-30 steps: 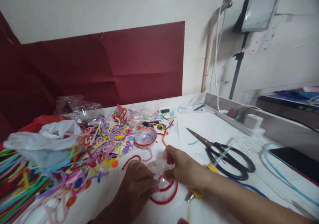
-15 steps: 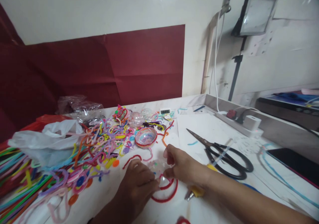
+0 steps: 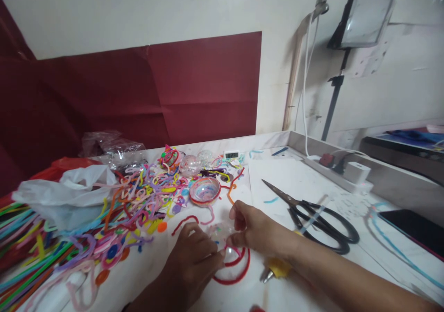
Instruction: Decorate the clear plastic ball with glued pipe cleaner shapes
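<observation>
Both hands are at a clear plastic half-ball (image 3: 220,231) low in the middle of the view. My left hand (image 3: 194,256) is closed at its near left side, thumb and fingers together. My right hand (image 3: 248,226) pinches at its right side, pressing a red pipe cleaner (image 3: 239,274) that curves below the fingers. Exactly where the pipe cleaner meets the plastic is partly hidden. Just beyond stands a small bowl wrapped in coloured pipe cleaner (image 3: 204,192). Another red pipe cleaner piece (image 3: 183,222) lies by my left fingers. A yellow glue gun (image 3: 277,269) is partly under my right forearm.
Black-handled scissors (image 3: 308,215) lie open on the right, near a phone (image 3: 412,231) and a power strip (image 3: 360,183). Loose pipe cleaners (image 3: 138,201) and a white plastic bag (image 3: 65,196) fill the left. A small digital clock (image 3: 231,155) stands at the back.
The whole view has turned slightly, so things sit a little further right. Both hands keep nearly the same position at the half-ball and red pipe cleaner.
</observation>
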`<state>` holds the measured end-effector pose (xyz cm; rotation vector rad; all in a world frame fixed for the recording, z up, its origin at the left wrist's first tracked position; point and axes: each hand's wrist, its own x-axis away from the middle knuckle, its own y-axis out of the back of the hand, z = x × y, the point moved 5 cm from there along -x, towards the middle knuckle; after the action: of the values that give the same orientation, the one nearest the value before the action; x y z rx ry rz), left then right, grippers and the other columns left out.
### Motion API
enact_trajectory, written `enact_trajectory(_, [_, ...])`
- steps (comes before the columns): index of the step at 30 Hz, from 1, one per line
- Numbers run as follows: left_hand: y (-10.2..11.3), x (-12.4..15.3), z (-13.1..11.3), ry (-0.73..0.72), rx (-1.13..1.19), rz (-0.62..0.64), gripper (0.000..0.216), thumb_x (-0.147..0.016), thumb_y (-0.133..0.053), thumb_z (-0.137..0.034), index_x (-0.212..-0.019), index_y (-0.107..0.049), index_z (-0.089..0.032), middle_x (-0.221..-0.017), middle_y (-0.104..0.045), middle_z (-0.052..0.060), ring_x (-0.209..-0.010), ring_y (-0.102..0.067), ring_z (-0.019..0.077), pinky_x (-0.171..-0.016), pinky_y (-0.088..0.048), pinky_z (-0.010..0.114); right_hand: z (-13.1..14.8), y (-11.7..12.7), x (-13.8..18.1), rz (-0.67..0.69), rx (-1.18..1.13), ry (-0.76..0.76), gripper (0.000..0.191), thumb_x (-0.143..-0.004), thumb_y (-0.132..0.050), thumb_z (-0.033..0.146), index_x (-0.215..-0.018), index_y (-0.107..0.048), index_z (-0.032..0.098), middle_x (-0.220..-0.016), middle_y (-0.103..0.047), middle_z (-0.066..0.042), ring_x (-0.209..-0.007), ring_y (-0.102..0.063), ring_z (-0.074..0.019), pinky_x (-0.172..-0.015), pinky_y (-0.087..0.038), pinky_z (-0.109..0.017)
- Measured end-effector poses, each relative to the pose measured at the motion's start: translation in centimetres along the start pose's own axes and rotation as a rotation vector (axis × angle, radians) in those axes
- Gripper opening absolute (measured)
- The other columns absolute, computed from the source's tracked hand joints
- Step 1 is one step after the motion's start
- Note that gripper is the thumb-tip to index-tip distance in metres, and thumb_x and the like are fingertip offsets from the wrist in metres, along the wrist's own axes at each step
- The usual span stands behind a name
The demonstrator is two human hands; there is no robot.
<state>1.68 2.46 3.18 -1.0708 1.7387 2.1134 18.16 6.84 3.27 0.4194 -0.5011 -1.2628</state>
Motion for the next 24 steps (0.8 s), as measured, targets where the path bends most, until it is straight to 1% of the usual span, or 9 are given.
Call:
enact_trajectory(3, [0.1,-0.2,-0.1,-0.025,0.004,-0.043,0.018,-0.097,-0.050,-0.013,-0.084,-0.062,-0.018,-0.066,-0.060,-0.001,-0.064,-0.053,0.0134,-0.078,-0.040,0.036,0.2,-0.3,-0.1,-0.001,0.012,-0.010,0.039,-0.063,-0.078,0.014,-0.086,-0.047,0.022,-0.077,-0.055,0.004,-0.070,-0.051,-0.0145,-0.064,-0.039,-0.028])
enact_trajectory(6, [0.1,-0.4,-0.3,-0.045,0.004,-0.056,0.016,-0.096,-0.051,-0.012,-0.085,-0.061,-0.016,-0.067,-0.062,-0.001,-0.064,-0.053,0.0134,-0.078,-0.039,0.037,0.2,-0.4,0.0,-0.003,0.006,-0.013,0.038,-0.064,-0.077,0.013,-0.086,-0.046,0.022,-0.076,-0.055,0.004,-0.069,-0.051,-0.0148,-0.064,-0.040,-0.028])
enact_trajectory(10, [0.3,-0.5,-0.5,-0.051,-0.003,-0.065,0.021,-0.098,-0.048,-0.012,-0.082,-0.061,-0.015,-0.065,-0.062,-0.001,-0.062,-0.051,0.0128,-0.077,-0.038,0.037,-0.1,-0.2,0.4,-0.006,-0.016,0.032,0.033,-0.067,-0.073,0.014,-0.086,-0.048,0.022,-0.080,-0.056,0.003,-0.073,-0.052,-0.0150,-0.066,-0.040,-0.027])
enact_trajectory(13, [0.5,-0.5,-0.6,-0.052,-0.022,-0.089,0.018,-0.097,-0.050,-0.012,-0.084,-0.062,-0.016,-0.066,-0.062,-0.002,-0.062,-0.052,0.0122,-0.081,-0.039,0.037,-0.2,0.0,0.9,-0.017,-0.021,0.064,0.032,-0.067,-0.068,0.010,-0.089,-0.048,0.022,-0.084,-0.057,0.003,-0.075,-0.053,-0.0148,-0.066,-0.041,-0.027])
enact_trajectory(15, [0.5,-0.4,-0.5,-0.034,-0.012,-0.097,0.014,-0.096,-0.052,-0.013,-0.087,-0.062,-0.018,-0.071,-0.062,-0.001,-0.065,-0.054,0.0122,-0.086,-0.039,0.038,-0.2,0.1,1.3,-0.035,-0.009,0.078,0.029,-0.068,-0.066,0.011,-0.088,-0.048,0.022,-0.084,-0.057,0.002,-0.074,-0.053,-0.0149,-0.066,-0.040,-0.027])
enact_trajectory(18, [0.3,-0.1,0.0,0.047,0.048,-0.077,0.014,-0.098,-0.050,-0.016,-0.089,-0.061,-0.019,-0.075,-0.062,-0.001,-0.068,-0.054,0.0133,-0.090,-0.038,0.040,-0.2,0.2,2.3,-0.071,0.017,0.103,0.022,-0.073,-0.062,0.015,-0.089,-0.048,0.023,-0.086,-0.059,0.001,-0.075,-0.054,-0.0163,-0.068,-0.041,-0.029])
enact_trajectory(20, [0.1,0.1,0.3,0.093,0.084,-0.056,0.013,-0.099,-0.049,-0.019,-0.091,-0.060,-0.019,-0.078,-0.062,0.000,-0.071,-0.055,0.0149,-0.091,-0.037,0.040,-0.5,0.4,3.2,-0.101,0.042,0.121,0.018,-0.075,-0.058,0.018,-0.090,-0.050,0.023,-0.091,-0.059,-0.001,-0.082,-0.056,-0.0189,-0.074,-0.041,-0.032])
enact_trajectory(22, [0.0,0.3,0.6,0.109,0.110,-0.046,0.010,-0.099,-0.051,-0.022,-0.097,-0.059,-0.019,-0.082,-0.063,0.001,-0.076,-0.056,0.0164,-0.095,-0.034,0.040,-1.1,0.5,4.3,-0.116,0.081,0.114,0.016,-0.076,-0.055,0.020,-0.091,-0.052,0.024,-0.094,-0.060,-0.003,-0.090,-0.057,-0.0229,-0.077,-0.041,-0.036])
enact_trajectory(24, [-0.1,0.5,0.9,0.129,0.141,-0.029,0.009,-0.098,-0.052,-0.025,-0.103,-0.058,-0.020,-0.087,-0.063,0.001,-0.082,-0.057,0.0176,-0.097,-0.033,0.040,-1.9,0.6,5.5,-0.111,0.146,0.091,0.016,-0.077,-0.052,0.025,-0.093,-0.053,0.024,-0.094,-0.061,-0.006,-0.090,-0.059,-0.0256,-0.076,-0.043,-0.038])
